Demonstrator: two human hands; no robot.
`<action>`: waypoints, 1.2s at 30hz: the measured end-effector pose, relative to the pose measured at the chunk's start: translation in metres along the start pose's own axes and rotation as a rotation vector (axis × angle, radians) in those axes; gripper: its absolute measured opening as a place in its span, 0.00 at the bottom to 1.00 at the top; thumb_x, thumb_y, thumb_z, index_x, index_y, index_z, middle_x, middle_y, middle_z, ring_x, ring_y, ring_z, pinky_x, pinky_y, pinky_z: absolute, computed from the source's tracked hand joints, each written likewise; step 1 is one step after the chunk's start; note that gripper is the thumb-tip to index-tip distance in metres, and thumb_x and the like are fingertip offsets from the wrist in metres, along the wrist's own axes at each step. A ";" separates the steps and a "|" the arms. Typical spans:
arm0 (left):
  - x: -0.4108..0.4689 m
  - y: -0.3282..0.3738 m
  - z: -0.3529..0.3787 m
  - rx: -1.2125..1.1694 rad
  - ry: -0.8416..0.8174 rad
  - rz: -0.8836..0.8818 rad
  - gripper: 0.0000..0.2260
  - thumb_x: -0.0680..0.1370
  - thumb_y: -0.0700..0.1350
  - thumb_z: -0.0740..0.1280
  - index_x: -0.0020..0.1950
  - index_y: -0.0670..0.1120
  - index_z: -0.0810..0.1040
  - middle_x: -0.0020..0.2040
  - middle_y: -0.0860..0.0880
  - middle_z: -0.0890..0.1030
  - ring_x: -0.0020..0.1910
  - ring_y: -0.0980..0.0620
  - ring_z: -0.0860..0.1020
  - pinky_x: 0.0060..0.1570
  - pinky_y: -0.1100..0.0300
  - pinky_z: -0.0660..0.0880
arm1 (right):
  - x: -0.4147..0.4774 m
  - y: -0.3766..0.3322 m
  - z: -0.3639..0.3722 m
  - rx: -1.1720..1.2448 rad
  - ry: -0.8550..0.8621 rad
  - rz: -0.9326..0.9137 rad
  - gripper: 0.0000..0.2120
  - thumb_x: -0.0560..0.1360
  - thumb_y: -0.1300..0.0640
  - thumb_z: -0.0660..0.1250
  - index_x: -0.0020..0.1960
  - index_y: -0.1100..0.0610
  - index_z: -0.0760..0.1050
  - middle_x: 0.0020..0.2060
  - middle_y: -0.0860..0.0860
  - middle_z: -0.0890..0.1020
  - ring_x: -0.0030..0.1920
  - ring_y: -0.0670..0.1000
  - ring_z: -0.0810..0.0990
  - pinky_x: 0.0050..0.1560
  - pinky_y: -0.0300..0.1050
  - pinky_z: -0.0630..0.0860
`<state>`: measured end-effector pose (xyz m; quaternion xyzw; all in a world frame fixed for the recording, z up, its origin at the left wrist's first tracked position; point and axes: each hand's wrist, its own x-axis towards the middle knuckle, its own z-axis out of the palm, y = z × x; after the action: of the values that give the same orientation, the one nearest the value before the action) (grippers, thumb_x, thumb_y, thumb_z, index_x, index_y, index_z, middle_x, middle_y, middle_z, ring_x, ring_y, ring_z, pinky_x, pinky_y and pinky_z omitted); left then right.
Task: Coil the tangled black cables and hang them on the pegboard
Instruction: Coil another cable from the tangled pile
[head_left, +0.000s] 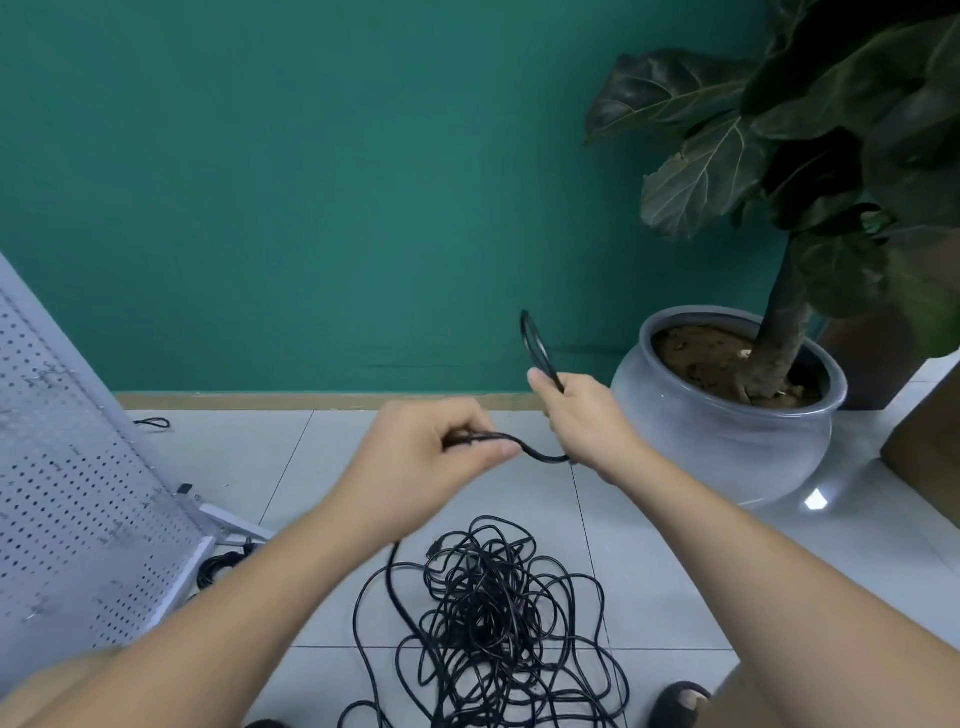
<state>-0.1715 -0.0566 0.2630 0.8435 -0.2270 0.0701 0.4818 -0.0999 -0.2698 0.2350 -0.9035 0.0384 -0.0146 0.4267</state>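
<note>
Above the tangled pile (493, 618), the right hand (582, 415) grips small loops (537, 348) while the left hand (431, 457) pinches the cable (540, 457), feeding more.

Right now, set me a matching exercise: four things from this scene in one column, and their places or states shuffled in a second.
Things
1. right hand
2. left hand
3. tangled cables
4. pegboard

Places or states
A. heaped on the floor tiles
B. stands at the far left of the view
C. grips a small coil, held up
D. pinches the cable run leading to that coil

Pairs: 1-C, 2-D, 3-A, 4-B
</note>
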 end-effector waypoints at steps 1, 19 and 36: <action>0.003 0.000 -0.010 -0.006 0.046 -0.006 0.09 0.75 0.52 0.81 0.40 0.51 0.84 0.31 0.52 0.80 0.31 0.57 0.70 0.34 0.57 0.67 | -0.002 0.000 0.004 -0.008 -0.035 -0.002 0.23 0.87 0.39 0.57 0.41 0.54 0.68 0.33 0.53 0.73 0.29 0.55 0.71 0.28 0.43 0.69; 0.011 -0.008 -0.040 0.093 -0.037 -0.060 0.06 0.79 0.56 0.75 0.44 0.57 0.89 0.44 0.52 0.79 0.42 0.52 0.77 0.46 0.55 0.74 | -0.011 -0.006 0.045 0.035 -0.040 -0.047 0.14 0.85 0.49 0.63 0.46 0.58 0.76 0.33 0.47 0.75 0.35 0.54 0.72 0.38 0.49 0.76; 0.036 -0.014 -0.031 -0.594 0.293 -0.399 0.12 0.82 0.44 0.74 0.51 0.43 0.72 0.46 0.41 0.89 0.45 0.44 0.88 0.44 0.55 0.84 | -0.067 -0.019 0.058 -0.050 -0.013 -0.475 0.16 0.84 0.37 0.50 0.46 0.48 0.63 0.27 0.49 0.72 0.35 0.57 0.72 0.39 0.58 0.72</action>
<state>-0.1300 -0.0354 0.2807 0.6759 0.0024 0.0260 0.7365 -0.1625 -0.2076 0.2129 -0.8974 -0.1779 -0.1079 0.3891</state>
